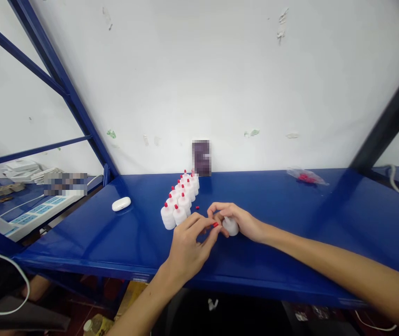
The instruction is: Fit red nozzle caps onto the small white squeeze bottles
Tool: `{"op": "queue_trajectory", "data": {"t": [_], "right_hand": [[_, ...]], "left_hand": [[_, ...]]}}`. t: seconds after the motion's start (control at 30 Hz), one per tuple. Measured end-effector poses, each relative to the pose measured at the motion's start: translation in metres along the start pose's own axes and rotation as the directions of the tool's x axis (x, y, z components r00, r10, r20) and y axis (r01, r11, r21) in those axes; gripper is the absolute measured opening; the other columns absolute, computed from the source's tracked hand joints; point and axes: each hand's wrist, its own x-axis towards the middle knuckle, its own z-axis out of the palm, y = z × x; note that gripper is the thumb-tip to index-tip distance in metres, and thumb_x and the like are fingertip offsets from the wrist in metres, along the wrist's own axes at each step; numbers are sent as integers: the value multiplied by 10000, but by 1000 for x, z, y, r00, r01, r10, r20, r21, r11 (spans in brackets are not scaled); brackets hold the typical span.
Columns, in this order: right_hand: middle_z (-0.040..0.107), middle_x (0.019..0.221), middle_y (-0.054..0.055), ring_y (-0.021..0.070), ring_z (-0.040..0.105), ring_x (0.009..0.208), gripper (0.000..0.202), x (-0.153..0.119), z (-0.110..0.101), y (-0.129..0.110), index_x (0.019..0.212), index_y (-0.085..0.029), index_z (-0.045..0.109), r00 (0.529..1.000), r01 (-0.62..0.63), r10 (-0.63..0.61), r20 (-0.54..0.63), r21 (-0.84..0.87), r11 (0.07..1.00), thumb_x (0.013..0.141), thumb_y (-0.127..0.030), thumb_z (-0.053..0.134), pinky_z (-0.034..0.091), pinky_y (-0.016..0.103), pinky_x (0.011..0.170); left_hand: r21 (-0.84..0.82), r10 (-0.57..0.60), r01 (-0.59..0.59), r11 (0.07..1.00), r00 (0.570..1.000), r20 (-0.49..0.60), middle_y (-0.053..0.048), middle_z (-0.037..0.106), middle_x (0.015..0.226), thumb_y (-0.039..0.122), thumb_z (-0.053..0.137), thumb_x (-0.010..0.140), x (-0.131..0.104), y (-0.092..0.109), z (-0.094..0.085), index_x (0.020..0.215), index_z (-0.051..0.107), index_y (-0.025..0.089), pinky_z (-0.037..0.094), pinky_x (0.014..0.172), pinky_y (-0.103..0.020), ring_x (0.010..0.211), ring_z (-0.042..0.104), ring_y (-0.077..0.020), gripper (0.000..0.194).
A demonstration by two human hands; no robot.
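Observation:
My left hand [190, 240] pinches a small red cap [215, 224] between thumb and fingertips. Close beside it, my right hand [236, 217] is wrapped round a white squeeze bottle [230, 227], whose top is partly covered by the fingers. To the left stand several white bottles with red caps [184, 203], upright in close rows that run back toward the wall. A loose red cap [197, 207] lies on the blue table [283, 210] between those bottles and my right hand.
A clear plastic bag with red caps [306, 177] lies at the back right. At the left is a white earbud case [121, 204]. A blurred dark rectangular object [201, 157] leans on the wall. Power strips [42, 210] lie beyond the blue frame [80, 107].

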Motion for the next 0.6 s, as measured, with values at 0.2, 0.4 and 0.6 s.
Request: {"op": "queue_trajectory", "data": {"t": [0.2, 0.4, 0.6], "right_hand": [[524, 653, -39, 126, 419, 563, 116, -9, 13, -6, 976, -222, 408, 999, -35, 37, 26, -65, 997, 864, -232, 383, 321, 243, 559], [567, 765, -1, 139, 472, 686, 174, -4, 12, -3, 979, -196, 482, 999, 38, -41, -34, -76, 996, 951, -362, 440, 358, 263, 658], [528, 638, -15, 135, 442, 599, 183, -6, 12, 3, 974, -178, 496, 994, 111, -111, -11, -19, 994, 918, -329, 408, 317, 255, 590]], "left_hand": [[-50, -38, 46, 998, 988, 148, -32, 605, 758, 214, 456, 958, 0, 4, -1, 798, 621, 197, 460, 698, -314, 733, 566, -167, 230], [-151, -121, 119, 981, 993, -3, -22, 597, 767, 242, 521, 961, 2, 0, -6, 817, 710, 196, 440, 658, -265, 690, 550, -128, 242], [-394, -289, 313, 864, 950, 120, -8, 685, 684, 337, 591, 935, 2, 0, -2, 1020, 760, 207, 394, 568, -232, 579, 512, -112, 230]]}}
